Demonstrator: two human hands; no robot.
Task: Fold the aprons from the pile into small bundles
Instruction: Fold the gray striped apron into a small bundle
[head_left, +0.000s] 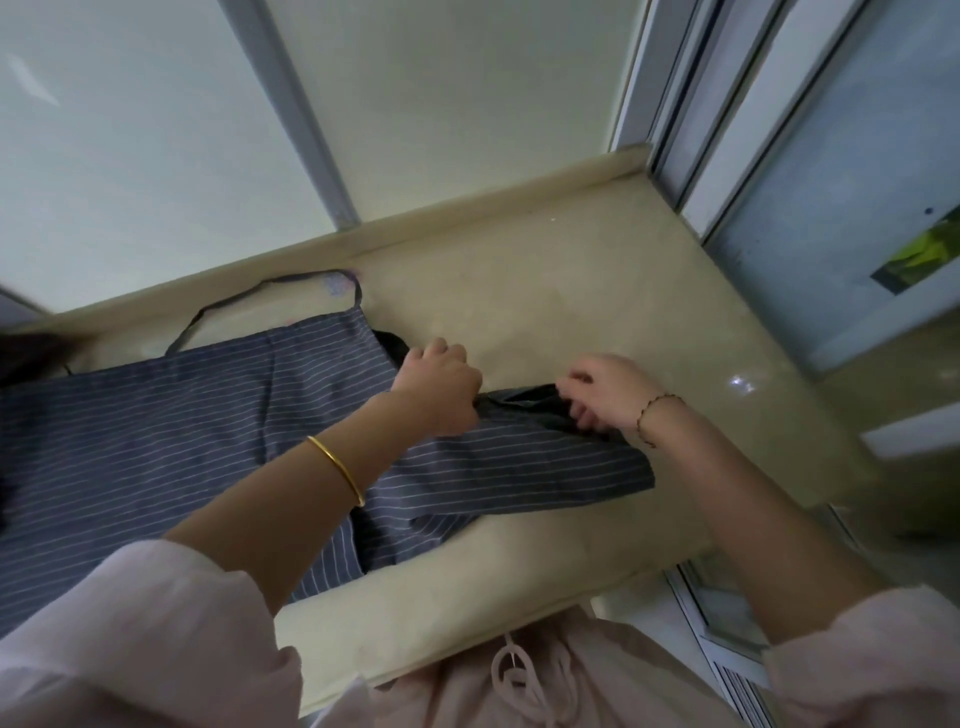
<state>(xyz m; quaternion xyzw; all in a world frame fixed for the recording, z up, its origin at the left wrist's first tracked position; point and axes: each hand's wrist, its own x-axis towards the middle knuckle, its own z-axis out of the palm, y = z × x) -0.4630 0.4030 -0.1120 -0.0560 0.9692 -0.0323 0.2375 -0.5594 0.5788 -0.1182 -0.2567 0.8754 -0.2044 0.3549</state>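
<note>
A grey apron (171, 415) with thin white stripes lies spread flat on a beige ledge (597, 291). Its neck loop (270, 296) lies toward the wall. Its right side is drawn out into a narrow strip that ends at a corner (623, 473). My left hand (441, 387) grips the apron's upper edge where the dark tie strap (524, 397) begins. My right hand (608, 392) pinches the dark tie strap a short way to the right. The strap runs between both hands.
A raised lip and a white wall close the ledge at the back. Sliding window frames (727, 130) stand at the right. A dark object (26, 353) sits at the far left edge. Bare ledge surface lies right of my hands.
</note>
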